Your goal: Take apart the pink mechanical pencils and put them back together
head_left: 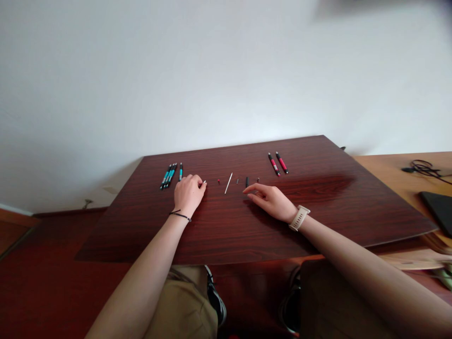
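My left hand (188,193) rests on the dark wooden board (247,226), fingers curled around a small white-tipped part that pokes out at its right side. My right hand (270,200) lies flat on the board with fingers stretched left, its fingertips next to a short black part (246,181). Between the hands lie a thin white refill tube (228,183), a tiny red piece (218,181) and other small dark bits. Several teal pens (170,175) lie at the far left, two red pens (278,163) at the far right.
The board overhangs my knees and a reddish floor. To the right is a lighter wooden desk (391,174) with a black cable (423,168) and a dark flat device (439,209). A plain white wall rises behind.
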`<state>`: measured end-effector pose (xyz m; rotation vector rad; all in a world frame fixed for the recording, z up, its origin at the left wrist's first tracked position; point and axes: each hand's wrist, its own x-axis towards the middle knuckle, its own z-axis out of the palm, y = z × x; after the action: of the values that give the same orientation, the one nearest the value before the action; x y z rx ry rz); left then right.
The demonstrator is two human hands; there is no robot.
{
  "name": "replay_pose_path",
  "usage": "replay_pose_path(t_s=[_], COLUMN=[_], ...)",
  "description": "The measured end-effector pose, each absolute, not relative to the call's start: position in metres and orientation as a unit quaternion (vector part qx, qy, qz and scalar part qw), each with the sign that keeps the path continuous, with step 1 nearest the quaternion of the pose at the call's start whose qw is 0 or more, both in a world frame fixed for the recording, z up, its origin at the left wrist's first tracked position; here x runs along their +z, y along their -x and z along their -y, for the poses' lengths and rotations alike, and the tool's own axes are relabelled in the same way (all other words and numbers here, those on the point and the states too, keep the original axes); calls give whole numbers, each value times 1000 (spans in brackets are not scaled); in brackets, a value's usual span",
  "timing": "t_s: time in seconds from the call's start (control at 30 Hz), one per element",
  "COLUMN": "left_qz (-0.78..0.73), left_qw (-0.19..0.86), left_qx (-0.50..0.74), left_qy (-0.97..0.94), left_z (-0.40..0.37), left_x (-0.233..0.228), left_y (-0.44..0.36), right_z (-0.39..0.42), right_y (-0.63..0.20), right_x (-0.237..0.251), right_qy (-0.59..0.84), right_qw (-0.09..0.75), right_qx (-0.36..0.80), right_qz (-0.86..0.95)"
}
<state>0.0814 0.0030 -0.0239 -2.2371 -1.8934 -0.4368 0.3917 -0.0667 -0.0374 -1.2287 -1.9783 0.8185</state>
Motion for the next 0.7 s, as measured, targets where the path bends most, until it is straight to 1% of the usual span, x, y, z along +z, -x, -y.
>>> replay_pose_path(t_s=[0.1, 0.17, 0.23, 0.33, 0.4, 0.47, 0.53, 0.6, 0.7], left_qz=[621, 581, 514, 413, 354, 309, 295, 303, 306], left_qw=[88, 77, 51, 29, 33, 35, 33, 20, 6], left_qx=[-189, -231, -266, -286, -276, -271, -275, -289, -298], left_qy=[756, 777, 814, 864, 893, 911, 914, 908, 904], left_z=[1, 8, 21, 45, 60, 72, 78, 79, 74], left_x=[-15, -9, -4, -2, -4, -6, -6, -4, 1], left_y=[-83, -89, -103, -134, -155, -173, -185, -191, -191], right_z=[67, 69, 72, 74, 75, 75, 76, 77, 80], right_y=[-391, -388, -384, -377, -372, -369, -367, -366, -364], right_x=[-36, -31, -24, -16, -14, -15, -18, -19, -18], right_qy=[471, 469, 452, 382, 333, 309, 306, 306, 280], right_qw=[341, 351, 364, 378, 393, 422, 458, 479, 489], right_qx=[332, 392, 507, 703, 784, 813, 812, 808, 817], right_qz=[743, 709, 638, 465, 346, 255, 194, 153, 122])
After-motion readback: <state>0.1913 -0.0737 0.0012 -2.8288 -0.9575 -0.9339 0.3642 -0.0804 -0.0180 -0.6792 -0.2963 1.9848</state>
